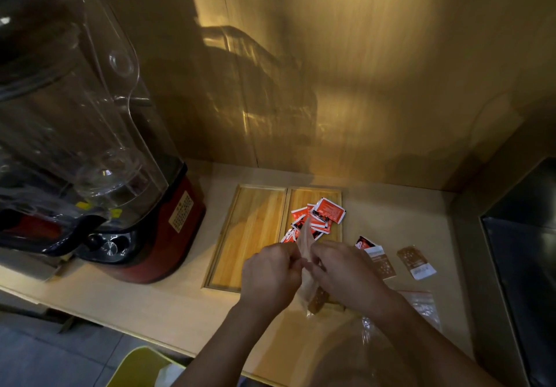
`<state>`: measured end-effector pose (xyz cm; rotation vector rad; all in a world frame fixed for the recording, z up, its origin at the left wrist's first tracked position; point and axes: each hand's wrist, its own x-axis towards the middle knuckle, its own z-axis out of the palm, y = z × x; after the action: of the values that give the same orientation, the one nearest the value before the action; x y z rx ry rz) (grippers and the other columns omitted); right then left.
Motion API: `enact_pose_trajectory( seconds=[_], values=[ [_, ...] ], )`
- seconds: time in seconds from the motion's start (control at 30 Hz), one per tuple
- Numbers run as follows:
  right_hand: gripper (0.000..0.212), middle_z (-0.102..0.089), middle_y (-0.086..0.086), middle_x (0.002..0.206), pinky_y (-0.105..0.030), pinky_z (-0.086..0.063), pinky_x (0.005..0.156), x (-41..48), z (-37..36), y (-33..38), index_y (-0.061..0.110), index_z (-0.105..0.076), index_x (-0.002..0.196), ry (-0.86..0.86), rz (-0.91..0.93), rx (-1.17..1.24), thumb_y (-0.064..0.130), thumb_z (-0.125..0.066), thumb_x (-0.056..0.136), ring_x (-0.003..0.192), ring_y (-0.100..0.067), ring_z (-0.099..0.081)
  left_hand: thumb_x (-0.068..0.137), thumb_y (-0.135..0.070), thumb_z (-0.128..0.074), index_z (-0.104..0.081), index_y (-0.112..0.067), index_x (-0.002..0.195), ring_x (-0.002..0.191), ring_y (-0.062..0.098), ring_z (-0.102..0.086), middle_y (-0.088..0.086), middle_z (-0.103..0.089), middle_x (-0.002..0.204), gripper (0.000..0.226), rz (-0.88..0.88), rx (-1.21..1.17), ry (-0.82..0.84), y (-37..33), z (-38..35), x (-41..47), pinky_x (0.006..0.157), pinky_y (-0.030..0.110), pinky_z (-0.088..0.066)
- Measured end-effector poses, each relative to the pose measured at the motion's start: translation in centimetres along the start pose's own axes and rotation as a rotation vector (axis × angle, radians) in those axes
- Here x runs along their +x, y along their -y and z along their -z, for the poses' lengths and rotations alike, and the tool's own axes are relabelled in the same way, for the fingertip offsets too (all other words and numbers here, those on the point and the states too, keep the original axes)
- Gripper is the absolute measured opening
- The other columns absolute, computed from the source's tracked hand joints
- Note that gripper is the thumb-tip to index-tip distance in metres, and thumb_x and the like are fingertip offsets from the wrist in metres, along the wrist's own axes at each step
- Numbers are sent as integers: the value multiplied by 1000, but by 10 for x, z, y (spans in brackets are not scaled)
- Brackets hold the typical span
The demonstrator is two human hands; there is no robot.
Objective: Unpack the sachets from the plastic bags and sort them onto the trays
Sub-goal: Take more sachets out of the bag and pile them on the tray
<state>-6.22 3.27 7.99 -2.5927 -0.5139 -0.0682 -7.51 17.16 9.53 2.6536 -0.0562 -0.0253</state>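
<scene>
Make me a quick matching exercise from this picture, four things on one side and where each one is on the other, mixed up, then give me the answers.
Things:
1. red sachets
2. brown sachet
3. blender
4. small plastic bag

Places:
A. pinched between both hands
B. piled on the right tray
C. on the counter, left of the trays
D. loose on the counter, right of the trays

Pairs: 1-B, 2-D, 3-C, 4-A

left tray (246, 236) bare, blender (99, 152) crowding counter's left, wall close behind
</scene>
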Motion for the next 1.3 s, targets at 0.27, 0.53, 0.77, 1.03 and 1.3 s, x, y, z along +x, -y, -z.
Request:
enact_pose_trajectory(
  seconds=[0.27, 0.53, 0.77, 1.03, 1.3],
  values=[
    [20, -70, -7, 84, -28, -34, 61, 5, 12, -5, 18, -61, 76, -89, -258, -48, 33, -50, 84, 81, -31, -64, 82, -27, -53, -60, -17, 74, 73, 25, -61, 1, -66, 72, 15, 206, -39, -181, 4, 14, 1, 59, 29, -40],
    [34, -47, -4, 56, -31, -35, 57, 6, 26, -10, 13, -36, 51, -137, -501, 80, 28, -52, 77, 62, -32, -47, 78, -27, -58, -62, -16, 65, 67, 19, -56, -1, -61, 64, 17, 454, -260, -215, 15, 26, 4, 55, 26, -36],
    [38, -43, -3, 49, -30, -31, 53, 6, 25, -4, 11, -38, 49, -124, -464, 166, 30, -57, 76, 60, -33, -46, 86, -39, -55, -56, -23, 85, 71, 17, -58, -7, -56, 70, 16, 346, -196, -262, 12, 31, -2, 57, 28, -42],
    [41, -43, 0, 44, -28, -30, 47, 9, 25, 6, 12, -38, 47, -162, -461, 238, 32, -58, 77, 47, -21, -45, 76, -69, -49, -48, -41, 117, 79, 17, -67, -2, -72, 85, 50, -72, -22, 70, -8, 28, -23, 65, 30, -45],
    [42, -38, 1, 44, -29, -27, 48, 6, 24, 6, 13, -40, 49, -192, -507, 348, 50, -50, 66, 48, -20, -39, 90, -37, -46, -61, -28, 103, 97, 24, -60, -1, -56, 108, 21, -58, 16, 22, -10, 17, -30, 76, 32, -47]
  ],
)
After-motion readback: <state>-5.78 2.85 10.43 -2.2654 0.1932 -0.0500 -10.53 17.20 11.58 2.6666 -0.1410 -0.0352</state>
